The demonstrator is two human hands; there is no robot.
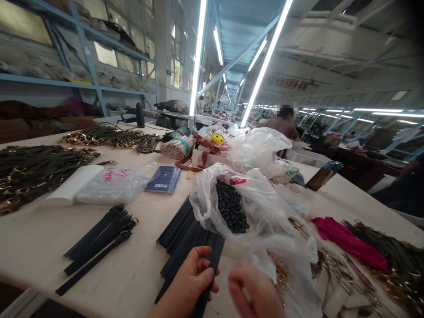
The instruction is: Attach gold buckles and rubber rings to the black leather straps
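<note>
My left hand [195, 278] is closed around a flat black strap [215, 249], with fingertips showing past the strap's right edge. Under and beside it lies a stack of similar black straps [180, 225]. To the right, my right hand [253, 289] is smeared by motion; its fingers look bent, but what they hold, if anything, is unclear. Just beyond the hands, an open clear plastic bag [207, 192] contains many small black loops [232, 207]. Gold-coloured metal pieces [280, 274] show in plastic near my right hand. Left of the stack lie several black straps with gold buckles [106, 238].
Piles of dark straps with gold hardware [36, 168] cover the table's left. Nearby are a white roll [74, 185], a plastic packet [114, 183] and a blue booklet [163, 179]. Pink cloth [351, 243] and pale strap pieces [334, 287] lie right. A person [281, 123] is beyond the table.
</note>
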